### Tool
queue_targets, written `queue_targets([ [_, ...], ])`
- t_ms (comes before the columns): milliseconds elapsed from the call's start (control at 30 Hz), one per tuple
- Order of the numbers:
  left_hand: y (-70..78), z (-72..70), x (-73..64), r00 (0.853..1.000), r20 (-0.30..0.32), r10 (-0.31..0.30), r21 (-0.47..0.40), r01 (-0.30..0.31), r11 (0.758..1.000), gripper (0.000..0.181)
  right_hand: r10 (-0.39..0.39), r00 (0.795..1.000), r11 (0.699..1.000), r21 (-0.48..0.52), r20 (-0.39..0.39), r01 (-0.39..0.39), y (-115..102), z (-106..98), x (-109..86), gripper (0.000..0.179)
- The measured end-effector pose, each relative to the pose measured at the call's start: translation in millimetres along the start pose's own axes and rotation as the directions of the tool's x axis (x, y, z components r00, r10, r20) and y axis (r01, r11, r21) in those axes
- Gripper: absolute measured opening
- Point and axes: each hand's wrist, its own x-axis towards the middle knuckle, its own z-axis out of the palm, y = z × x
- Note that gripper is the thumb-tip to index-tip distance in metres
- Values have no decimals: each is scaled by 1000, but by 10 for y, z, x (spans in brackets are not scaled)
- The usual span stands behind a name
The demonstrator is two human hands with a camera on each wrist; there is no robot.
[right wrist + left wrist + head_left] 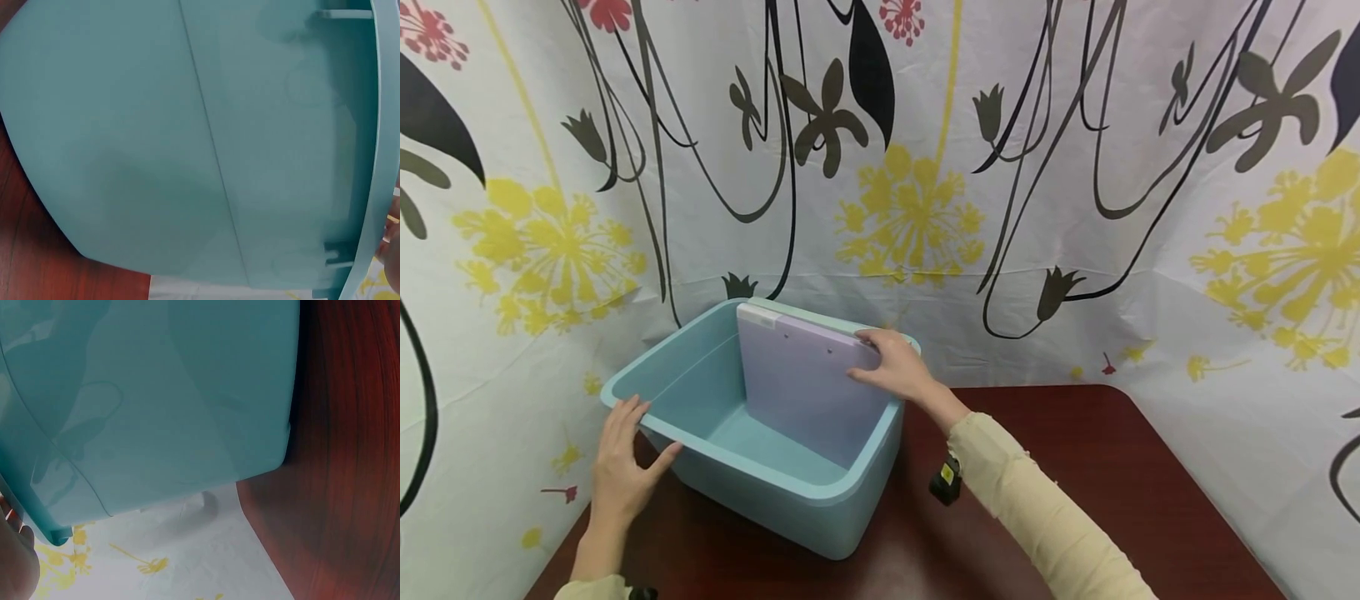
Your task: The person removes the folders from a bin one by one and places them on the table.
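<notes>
A light blue plastic bin [752, 471] stands on the table, its open top facing up. Upright inside, along the back wall, is a flat lavender folder [812, 383] with a whitish strip at its top left and small dots below the top edge. My right hand [895, 367] pinches the folder's upper right corner, thumb on the front face and fingers over the top edge. At the bin's left front corner, my left hand [623, 471] touches the rim with spread, relaxed fingers. Both wrist views mostly show the bin's outer walls; fingertips appear at their edges.
Dark red-brown wooden table [1060, 483] extends to the right of the bin. A white floral-print cloth [1037, 208] hangs close behind and on both sides. A small black device [946, 481] with a yellow mark sits at my right wrist.
</notes>
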Motion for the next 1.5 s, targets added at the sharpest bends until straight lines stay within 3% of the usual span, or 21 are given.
queue_targets([
  [300, 0, 11, 0, 1000, -13, 11, -14, -12, 1000, 79, 75, 997, 990, -120, 17, -72, -49, 102, 49, 45],
  [433, 6, 13, 1, 1000, -13, 9, -15, -10, 1000, 79, 83, 996, 986, -146, -17, -84, -61, 130, 51, 39],
  [833, 10, 11, 3, 1000, -7, 7, -11, -7, 1000, 79, 28, 990, 999, -24, -141, -31, -48, 148, 1, 31],
  [1300, 1, 14, -9, 1000, -4, -7, -14, 7, 1000, 78, -9, 958, 999, 28, -287, 18, -114, 86, -27, 32],
  [1500, -7, 16, -7, 1000, -4, -11, -9, 11, 1000, 78, -10, 930, 999, 37, -368, 25, -149, 11, -13, 31],
])
